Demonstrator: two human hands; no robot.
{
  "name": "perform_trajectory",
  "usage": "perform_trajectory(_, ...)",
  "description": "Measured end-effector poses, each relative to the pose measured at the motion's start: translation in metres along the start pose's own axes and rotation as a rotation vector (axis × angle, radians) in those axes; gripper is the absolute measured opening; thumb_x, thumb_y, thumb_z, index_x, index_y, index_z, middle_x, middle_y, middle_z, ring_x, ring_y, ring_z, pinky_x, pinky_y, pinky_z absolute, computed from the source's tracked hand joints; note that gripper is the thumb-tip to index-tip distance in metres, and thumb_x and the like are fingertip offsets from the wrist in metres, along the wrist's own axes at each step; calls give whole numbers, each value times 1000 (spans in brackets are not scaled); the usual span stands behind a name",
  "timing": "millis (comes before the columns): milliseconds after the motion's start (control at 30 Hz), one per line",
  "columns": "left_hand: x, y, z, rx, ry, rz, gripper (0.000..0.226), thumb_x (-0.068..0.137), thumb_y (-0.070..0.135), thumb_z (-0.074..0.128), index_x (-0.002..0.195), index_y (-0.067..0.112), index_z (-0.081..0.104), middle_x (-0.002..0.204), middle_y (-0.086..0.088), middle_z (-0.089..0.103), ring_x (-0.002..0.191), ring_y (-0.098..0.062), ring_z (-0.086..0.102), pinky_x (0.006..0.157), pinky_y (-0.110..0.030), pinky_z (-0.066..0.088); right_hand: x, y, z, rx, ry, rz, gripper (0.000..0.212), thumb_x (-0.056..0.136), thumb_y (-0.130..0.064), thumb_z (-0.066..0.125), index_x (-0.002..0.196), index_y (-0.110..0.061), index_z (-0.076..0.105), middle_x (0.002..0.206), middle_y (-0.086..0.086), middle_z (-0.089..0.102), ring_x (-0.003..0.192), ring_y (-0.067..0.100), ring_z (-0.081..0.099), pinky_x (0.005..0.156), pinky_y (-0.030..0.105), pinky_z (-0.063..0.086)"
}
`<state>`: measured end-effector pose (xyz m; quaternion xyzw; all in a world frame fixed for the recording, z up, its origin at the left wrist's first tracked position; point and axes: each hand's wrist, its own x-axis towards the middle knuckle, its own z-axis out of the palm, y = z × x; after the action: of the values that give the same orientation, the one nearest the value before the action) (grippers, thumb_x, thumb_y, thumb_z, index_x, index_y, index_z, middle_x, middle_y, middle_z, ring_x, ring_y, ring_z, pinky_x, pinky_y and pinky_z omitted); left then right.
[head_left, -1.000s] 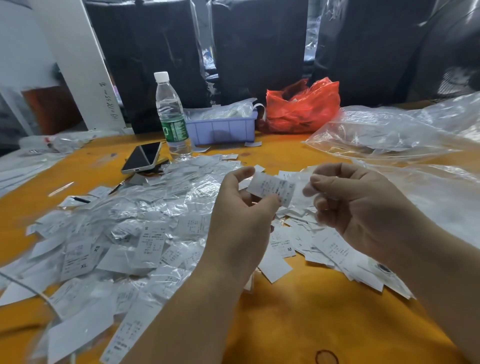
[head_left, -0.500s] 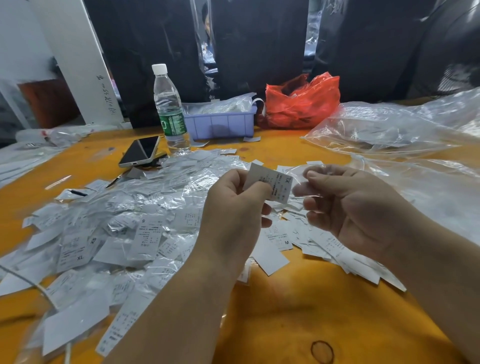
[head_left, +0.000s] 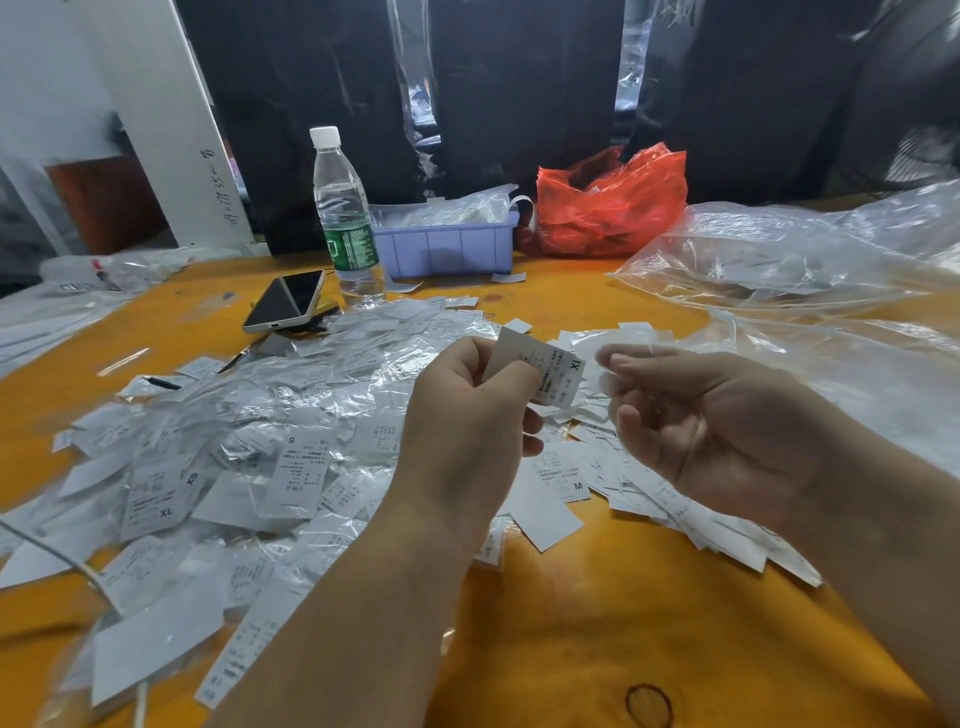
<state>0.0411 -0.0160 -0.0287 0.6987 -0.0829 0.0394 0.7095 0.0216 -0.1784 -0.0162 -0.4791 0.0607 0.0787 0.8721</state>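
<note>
Orange table (head_left: 597, 623) fills most of the view, and tall black bundles (head_left: 524, 104) stand behind it. The left hand (head_left: 467, 431) is up off the table. Its thumb and fingers pinch a small white tag (head_left: 553, 374). The tag sticks out to the right of that hand, tilted, with "XL" printed near its far end. The right hand (head_left: 727, 431) is just beside the tag, palm up, and does not touch it. Its fingers are bent loosely and its thumb lies along the first finger. Something thin and shiny may be at its fingertips, but I cannot tell if this hand holds anything.

Below and to the left of the left hand lies a big pile (head_left: 234, 467) of white tags in shiny clear wrap. Loose tags (head_left: 545, 519) lie on the table under the right hand. Some show letters like S, M, XS and XL.

Well beyond the left hand, a water bottle (head_left: 345, 218) stands upright with a white cap on. A phone (head_left: 285, 301) lies face up just left of the bottle, propped on something dark. A blue bin (head_left: 447, 247) sits right beside the bottle, with clear wrap inside. A red bag (head_left: 608, 202) sits next to the bin. Beyond the right hand, big clear bags (head_left: 779, 249) lie spread on the table.
</note>
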Motion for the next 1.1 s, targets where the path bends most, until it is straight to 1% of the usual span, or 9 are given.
perform_trajectory(167,-1,1,-1,-18,5,3,16,90,6,55,91,15,68,70,4,70,57,-8,58,56,-26,56,0,2,2,-156,70,-54,15,67,-20,69,77,-8,68,62,1,58,46,9,51,38,18,44)
perform_trajectory(267,-1,3,-1,-39,0,3,17,90,5,55,89,17,67,67,7,69,56,-7,58,54,-25,54,0,1,2,-185,85,-80,17,67,-24,69,75,-10,65,61,0,56,46,8,48,37,18,41)
perform_trajectory(433,-2,5,-2,-41,-9,18,19,90,4,53,89,18,67,65,7,68,55,-6,57,53,-22,53,1,-1,-1,-254,84,-129,15,67,-25,70,71,-11,66,62,-1,55,46,8,46,36,18,38)
perform_trajectory(533,-3,6,-2,4,-16,59,18,89,4,54,88,18,67,67,7,69,55,-5,56,54,-22,54,1,-3,-2,-302,100,-156,13,66,-25,71,65,-13,67,63,0,54,47,9,45,37,19,36)
perform_trajectory(667,-4,5,-1,70,-20,108,14,88,5,56,87,14,66,68,8,69,56,-7,56,53,-22,53,1,-2,-1,-351,103,-171,12,65,-23,71,67,-11,68,65,2,55,48,9,46,37,20,35)
perform_trajectory(767,-5,5,-2,93,-15,129,13,88,5,56,86,13,66,71,4,69,58,-7,56,53,-26,55,1,-2,-1,-363,95,-172,8,74,-17,70,69,-11,67,66,3,55,49,10,46,37,20,35)
perform_trajectory(900,-6,6,-1,123,1,150,13,88,5,56,86,14,66,74,4,68,58,-7,56,53,-27,57,2,-2,-2,-367,110,-171,14,85,-11,66,71,-11,66,69,4,55,49,11,45,37,20,34)
perform_trajectory(1000,-6,8,-2,124,25,160,12,87,5,56,88,12,66,74,0,67,58,-8,55,52,-30,57,2,-2,-2,-372,104,-174,12,82,-13,67,71,-11,66,68,4,55,49,10,45,37,19,33)
perform_trajectory(1100,-5,7,-4,119,45,163,13,87,4,56,89,13,66,71,3,67,57,-8,54,53,-31,57,1,-3,-2,-388,90,-177,11,71,-20,70,67,-10,66,65,3,53,48,9,43,37,19,32)
